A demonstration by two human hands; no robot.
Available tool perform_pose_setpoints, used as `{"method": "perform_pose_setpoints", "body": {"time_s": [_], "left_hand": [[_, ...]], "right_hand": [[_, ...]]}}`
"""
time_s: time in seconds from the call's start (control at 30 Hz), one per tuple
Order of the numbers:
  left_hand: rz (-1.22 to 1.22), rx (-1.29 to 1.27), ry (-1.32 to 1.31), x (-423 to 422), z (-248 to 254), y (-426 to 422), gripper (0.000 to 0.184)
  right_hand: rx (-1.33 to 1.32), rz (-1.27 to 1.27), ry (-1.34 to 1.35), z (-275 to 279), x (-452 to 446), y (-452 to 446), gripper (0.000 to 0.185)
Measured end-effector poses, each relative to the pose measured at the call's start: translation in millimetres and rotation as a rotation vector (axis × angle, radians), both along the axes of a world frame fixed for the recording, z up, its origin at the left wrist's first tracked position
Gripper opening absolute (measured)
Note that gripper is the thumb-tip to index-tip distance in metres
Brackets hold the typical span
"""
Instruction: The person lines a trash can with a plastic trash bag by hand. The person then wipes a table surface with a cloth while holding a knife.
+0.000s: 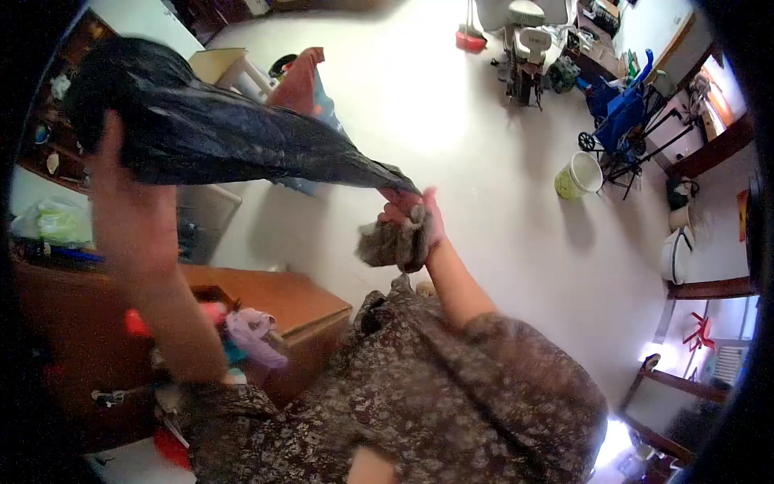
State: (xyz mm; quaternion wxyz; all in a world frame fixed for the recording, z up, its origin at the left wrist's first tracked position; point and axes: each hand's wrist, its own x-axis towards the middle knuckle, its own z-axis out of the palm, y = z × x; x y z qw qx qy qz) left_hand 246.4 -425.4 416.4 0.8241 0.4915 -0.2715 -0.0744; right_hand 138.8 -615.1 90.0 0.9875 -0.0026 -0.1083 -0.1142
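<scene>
A dark, thin cloth or plastic piece [242, 133] is stretched across the upper left, wide at its left end and narrowing to the right. My right hand [415, 218] is closed on its narrow end, with a greyish-brown crumpled cloth [395, 242] also in the grip and hanging below. At the wide end my left hand [121, 169] is raised against the dark piece; its fingers are mostly hidden behind or inside it and blurred.
A wooden cabinet [266, 294] with an open drawer of coloured cloths [254, 335] stands at lower left. Behind the dark piece is a chair with a red cloth [298, 85]. A bucket [578, 176], a blue folded cart [621, 117] and a scooter [528, 48] stand farther off.
</scene>
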Motion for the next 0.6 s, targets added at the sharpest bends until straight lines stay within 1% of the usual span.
{"method": "perform_pose_setpoints", "body": {"time_s": [0.03,0.07,0.1,0.13,0.17,0.2,0.23,0.27,0.3,0.33,0.4,0.43,0.47,0.53,0.57,0.6], "left_hand": [[0.118,0.123,0.014,0.7,-23.0,0.2,0.048],[0.225,0.249,0.037,1.5,-45.8,0.3,0.051],[0.272,0.361,0.158,9.1,-79.3,5.6,0.053],[0.243,0.514,0.057,14.3,-123.0,12.5,0.05],[0.207,0.667,-0.043,16.1,-168.2,20.3,0.047],[0.136,0.719,0.075,13.0,-204.7,26.6,0.045],[0.058,0.778,0.193,19.9,-223.8,22.9,0.043],[0.045,0.875,0.342,24.6,-263.9,36.6,0.04],[0.068,0.948,0.408,17.9,-284.2,43.5,0.044],[0.057,0.957,0.436,12.1,-294.6,44.3,0.044],[0.155,1.024,0.283,-0.6,-307.7,44.4,0.046],[0.145,0.986,0.365,-3.7,-317.5,47.6,0.047],[0.142,0.987,0.377,-2.5,-329.0,50.8,0.047],[0.12,1.077,0.349,1.3,-347.1,57.4,0.041],[0.114,1.08,0.361,2.8,-357.3,61.9,0.041],[0.127,1.097,0.3,4.6,-365.3,64.7,0.034]], "right_hand": [[-0.086,0.127,0.186,-10.9,-8.2,-6.5,0.063],[-0.186,0.191,0.376,-25.2,-13.6,-8.0,0.063],[-0.272,0.275,0.555,-39.7,-19.1,-9.4,0.063],[-0.255,0.287,0.578,-64.7,-29.1,-7.5,0.063],[-0.322,0.336,0.792,-95.1,-43.2,-7.1,0.052],[-0.389,0.389,1.006,-124.6,-60.1,-7.5,0.04],[-0.384,0.35,1.061,-141.5,-73.0,-17.5,0.037],[-0.395,0.309,1.116,-162.0,-95.0,-24.6,0.035],[-0.303,0.283,1.151,-158.3,-115.2,-30.3,0.035],[-0.216,0.25,1.185,-151.1,-132.3,-40.0,0.036],[-0.163,0.228,1.204,-148.1,-168.1,-62.4,0.034],[-0.117,0.192,1.19,-146.4,-181.4,-72.8,0.032],[-0.11,0.126,1.219,-132.9,-190.2,-78.5,0.03],[-0.099,0.076,1.262,-118.1,-206.4,-91.1,0.033],[-0.097,0.078,1.274,-114.2,-214.2,-95.1,0.033],[-0.105,0.038,1.275,-110.5,-221.7,-99.3,0.034]]}}
